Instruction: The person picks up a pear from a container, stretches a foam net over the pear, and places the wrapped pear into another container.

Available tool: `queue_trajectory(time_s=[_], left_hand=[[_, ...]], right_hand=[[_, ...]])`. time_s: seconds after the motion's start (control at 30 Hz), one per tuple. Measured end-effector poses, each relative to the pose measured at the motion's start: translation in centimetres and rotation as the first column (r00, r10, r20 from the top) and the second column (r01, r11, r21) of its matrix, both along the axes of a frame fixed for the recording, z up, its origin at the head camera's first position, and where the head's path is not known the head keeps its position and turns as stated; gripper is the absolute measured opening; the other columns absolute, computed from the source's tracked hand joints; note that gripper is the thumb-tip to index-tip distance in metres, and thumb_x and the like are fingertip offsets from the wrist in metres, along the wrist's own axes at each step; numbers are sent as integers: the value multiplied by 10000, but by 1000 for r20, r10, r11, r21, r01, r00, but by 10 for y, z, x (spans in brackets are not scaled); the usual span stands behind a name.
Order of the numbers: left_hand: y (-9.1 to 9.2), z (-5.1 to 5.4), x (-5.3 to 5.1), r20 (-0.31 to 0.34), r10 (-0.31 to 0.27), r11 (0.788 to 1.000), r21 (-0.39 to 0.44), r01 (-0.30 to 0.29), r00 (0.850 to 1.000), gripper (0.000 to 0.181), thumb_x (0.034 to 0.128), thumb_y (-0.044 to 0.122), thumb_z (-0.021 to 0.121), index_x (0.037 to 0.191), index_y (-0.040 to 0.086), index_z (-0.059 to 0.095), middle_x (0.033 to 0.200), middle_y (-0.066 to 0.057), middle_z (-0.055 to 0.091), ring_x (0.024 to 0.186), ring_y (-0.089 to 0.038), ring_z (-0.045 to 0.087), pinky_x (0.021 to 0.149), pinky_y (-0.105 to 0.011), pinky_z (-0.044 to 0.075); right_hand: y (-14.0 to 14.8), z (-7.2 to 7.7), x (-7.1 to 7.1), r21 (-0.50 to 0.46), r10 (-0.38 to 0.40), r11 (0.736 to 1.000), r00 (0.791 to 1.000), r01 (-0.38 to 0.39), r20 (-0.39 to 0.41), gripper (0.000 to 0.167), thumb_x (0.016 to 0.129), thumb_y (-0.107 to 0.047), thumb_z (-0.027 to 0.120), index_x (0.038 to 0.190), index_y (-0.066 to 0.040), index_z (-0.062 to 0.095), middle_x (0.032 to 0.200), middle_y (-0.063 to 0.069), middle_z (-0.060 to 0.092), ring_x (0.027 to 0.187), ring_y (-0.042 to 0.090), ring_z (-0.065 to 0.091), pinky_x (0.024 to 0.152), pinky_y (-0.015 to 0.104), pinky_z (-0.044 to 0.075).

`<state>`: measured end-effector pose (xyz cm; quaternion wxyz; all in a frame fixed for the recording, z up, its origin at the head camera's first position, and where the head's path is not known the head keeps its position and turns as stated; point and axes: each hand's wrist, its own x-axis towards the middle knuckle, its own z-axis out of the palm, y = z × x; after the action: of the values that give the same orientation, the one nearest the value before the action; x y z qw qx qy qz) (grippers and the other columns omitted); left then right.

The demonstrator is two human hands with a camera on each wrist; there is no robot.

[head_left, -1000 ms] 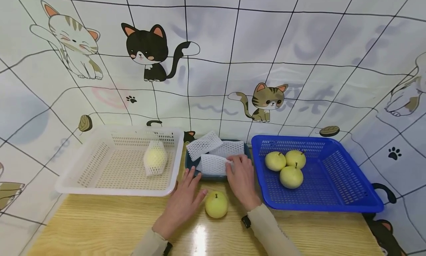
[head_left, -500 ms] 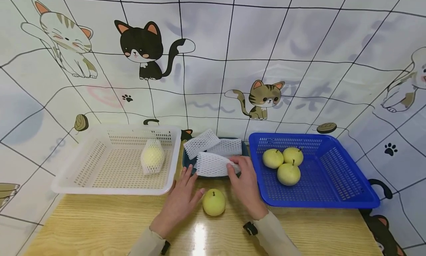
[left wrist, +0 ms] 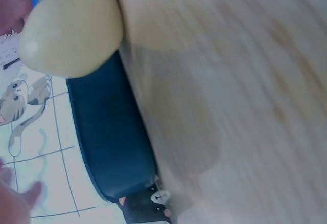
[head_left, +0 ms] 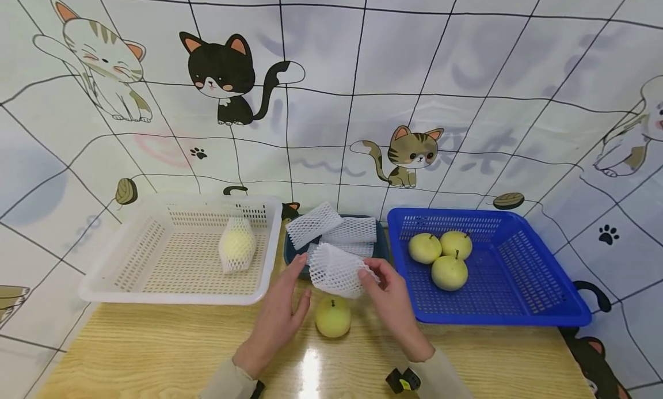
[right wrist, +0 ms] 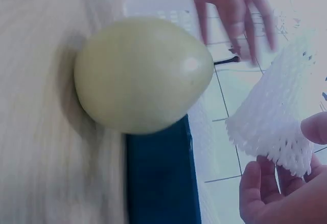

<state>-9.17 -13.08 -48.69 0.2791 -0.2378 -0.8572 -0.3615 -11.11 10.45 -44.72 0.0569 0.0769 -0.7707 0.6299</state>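
Observation:
My right hand (head_left: 391, 301) pinches one end of a white foam net sleeve (head_left: 336, 270), its thumb on top and fingers beneath in the right wrist view. The sleeve hangs above the front edge of a dark teal tray (head_left: 382, 252). At the sleeve's left end is my left hand (head_left: 277, 315), fingers extended; whether they touch the net I cannot tell. Between both hands a yellow-green pear (head_left: 333, 318) stands on the table, stem up. It looms large in both wrist views, as the pear (right wrist: 140, 75) blocks part of the tray (right wrist: 163, 178) behind it.
Several more net sleeves (head_left: 349, 230) lie in the teal tray. On the left, a white basket (head_left: 176, 298) contains one net-wrapped pear (head_left: 237, 244). A blue basket (head_left: 518, 289) at right contains three bare pears (head_left: 449, 271). A cat-print sheet (head_left: 321, 117) hangs behind.
My right hand has lifted the front net sleeve out of the tray and drawn it toward me, above the pear. The left hand's fingers have shifted slightly up to the sleeve's left end.

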Motion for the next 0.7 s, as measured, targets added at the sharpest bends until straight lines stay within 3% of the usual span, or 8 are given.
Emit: queue_trajectory(time_s=[0.07, 0.2, 0.3, 0.4, 0.5, 0.57, 0.63, 0.7], left_hand=[[3, 5, -1, -141, -55, 995, 71, 66, 989, 527, 1029, 83, 552, 1515, -60, 408, 1555, -187, 466, 1464, -321, 413, 1207, -380, 317], [7, 15, -7, -351, -135, 971, 141, 194, 927, 366, 1081, 87, 502, 1356, -154, 501, 1463, -259, 514, 1455, -337, 427, 1192, -373, 344], [9, 23, -12, -433, -176, 958, 133, 256, 884, 264, 1073, 65, 535, 1225, -148, 569, 1386, -275, 552, 1426, -354, 464, 1162, -385, 390], [10, 30, -14, -472, -208, 950, 112, 292, 857, 180, 1060, 58, 566, 1112, -106, 620, 1292, -271, 593, 1369, -382, 521, 1129, -392, 431], [11, 36, -15, -477, -238, 940, 105, 324, 846, 154, 1057, 68, 576, 1035, -71, 639, 1206, -236, 632, 1278, -394, 586, 1110, -387, 452], [12, 39, -15, -469, -257, 935, 99, 339, 845, 153, 1061, 76, 572, 1016, -53, 640, 1164, -208, 647, 1202, -375, 617, 1100, -365, 456], [12, 42, -15, -462, -269, 934, 89, 346, 845, 147, 1065, 74, 564, 1007, -38, 639, 1127, -178, 658, 1118, -354, 631, 1075, -348, 462], [12, 44, -16, -454, -274, 937, 73, 342, 848, 147, 1071, 73, 548, 1012, -25, 639, 1102, -156, 657, 1056, -325, 626, 1036, -331, 469]], right_hand=[[2, 1, 3, -19, 18, 1000, 999, -17, 42, 218, 1022, -142, 656, 1190, -3, 672, 1095, 126, 692, 971, 140, 641, 811, 234, 528], [4, 3, 7, -39, 42, 999, 992, -38, 121, 228, 1010, -143, 667, 1178, 11, 677, 1047, 94, 693, 935, 133, 625, 798, 232, 518], [5, 4, 10, -73, 63, 996, 981, -50, 186, 257, 1005, -133, 664, 1199, 35, 660, 1022, 79, 681, 922, 136, 607, 794, 230, 508], [7, 6, 11, -125, 97, 990, 962, -67, 256, 280, 1008, -134, 653, 1222, 46, 639, 1033, 76, 667, 939, 155, 600, 804, 237, 509], [11, 6, 10, -124, 123, 988, 948, -90, 292, 282, 1007, -145, 656, 1221, 37, 643, 1050, 87, 667, 946, 175, 605, 809, 243, 512], [13, 6, 11, -84, 139, 989, 952, -121, 273, 276, 1002, -148, 667, 1218, 23, 653, 1056, 94, 676, 942, 183, 617, 803, 246, 518], [16, 5, 12, 4, 135, 990, 971, -139, 198, 265, 992, -152, 688, 1217, -14, 669, 1060, 83, 685, 947, 178, 630, 800, 250, 524], [19, 5, 13, 111, 126, 985, 991, -131, 55, 267, 975, -127, 712, 1224, -36, 677, 1087, 66, 701, 975, 178, 652, 815, 280, 550]])
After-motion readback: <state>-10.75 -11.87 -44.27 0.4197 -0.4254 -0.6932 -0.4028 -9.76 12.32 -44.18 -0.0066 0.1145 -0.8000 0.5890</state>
